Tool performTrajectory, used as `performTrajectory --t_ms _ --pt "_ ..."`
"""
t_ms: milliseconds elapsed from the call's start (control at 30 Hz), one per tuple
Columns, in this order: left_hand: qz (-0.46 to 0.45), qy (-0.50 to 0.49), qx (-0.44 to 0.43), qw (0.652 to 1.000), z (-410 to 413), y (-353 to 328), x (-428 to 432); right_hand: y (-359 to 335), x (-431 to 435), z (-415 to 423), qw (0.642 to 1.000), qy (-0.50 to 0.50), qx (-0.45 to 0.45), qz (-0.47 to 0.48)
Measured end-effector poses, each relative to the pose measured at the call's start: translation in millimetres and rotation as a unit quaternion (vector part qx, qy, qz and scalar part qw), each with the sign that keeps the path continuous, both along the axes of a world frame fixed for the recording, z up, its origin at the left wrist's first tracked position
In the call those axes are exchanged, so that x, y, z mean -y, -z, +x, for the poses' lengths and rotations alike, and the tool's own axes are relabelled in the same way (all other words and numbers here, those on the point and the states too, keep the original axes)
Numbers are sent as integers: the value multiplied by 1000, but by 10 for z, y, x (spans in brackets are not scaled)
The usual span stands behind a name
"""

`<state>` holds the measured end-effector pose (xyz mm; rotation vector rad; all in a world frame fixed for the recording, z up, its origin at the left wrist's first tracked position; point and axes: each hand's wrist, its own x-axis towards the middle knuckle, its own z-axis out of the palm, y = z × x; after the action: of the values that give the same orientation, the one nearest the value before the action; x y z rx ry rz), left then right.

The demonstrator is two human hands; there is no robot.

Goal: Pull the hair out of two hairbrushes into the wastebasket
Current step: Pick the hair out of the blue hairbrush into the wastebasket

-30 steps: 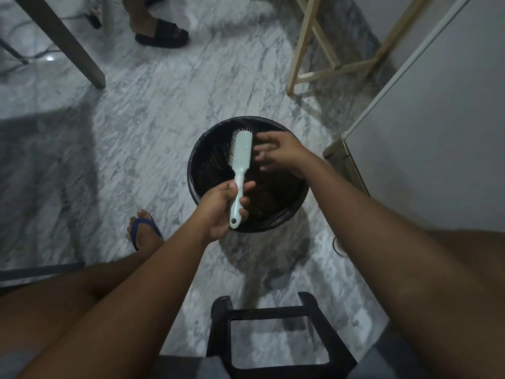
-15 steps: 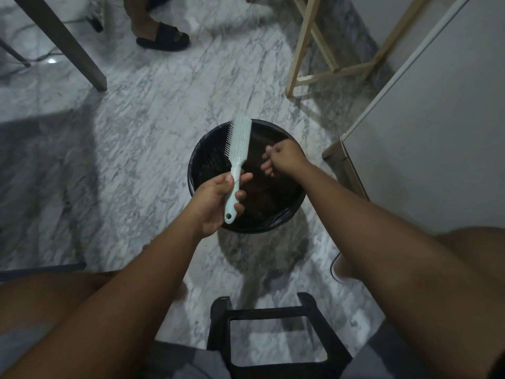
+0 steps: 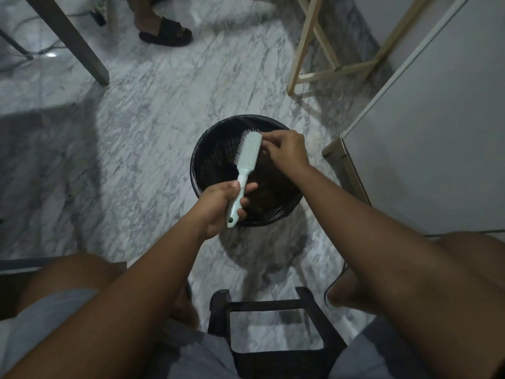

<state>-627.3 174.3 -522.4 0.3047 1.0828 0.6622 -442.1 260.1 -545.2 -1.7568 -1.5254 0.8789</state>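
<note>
A pale green hairbrush [image 3: 247, 154] is held over a round black wastebasket [image 3: 213, 157] lined with a black bag. My left hand [image 3: 222, 206] grips the brush by its handle, head pointing away from me, bristles facing left. My right hand [image 3: 284, 151] is at the right edge of the brush head, its fingertips pinched against the top. Whether hair is between those fingers is too dark to tell. A dark mass lies in the basket. Only one brush is in view.
A black stool frame [image 3: 276, 324] stands between my knees. A white cabinet [image 3: 426, 138] is close on the right. A wooden frame [image 3: 325, 58] and a table leg [image 3: 73, 45] stand beyond the basket, with another person's sandalled foot [image 3: 164, 31] at the top.
My right hand came off the brush, dipped into the basket, then rose back to the brush head. My left hand tilted the brush and turned it back.
</note>
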Motion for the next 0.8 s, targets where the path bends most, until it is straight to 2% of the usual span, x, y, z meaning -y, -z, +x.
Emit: performTrajectory --t_ms 100,400,667,800 --pt "-12 -19 0 1000 4 -3 -4 16 29 5 998 34 2 -56" --pt "-78 -46 -50 995 22 130 -108 210 272 -100 970 -77 136 -186" --pt "-93 -19 -179 979 159 421 -164 454 413 -169 914 -178 297 -212" --pt "-122 -12 -197 973 201 576 -151 547 404 -165 903 -197 320 -209"
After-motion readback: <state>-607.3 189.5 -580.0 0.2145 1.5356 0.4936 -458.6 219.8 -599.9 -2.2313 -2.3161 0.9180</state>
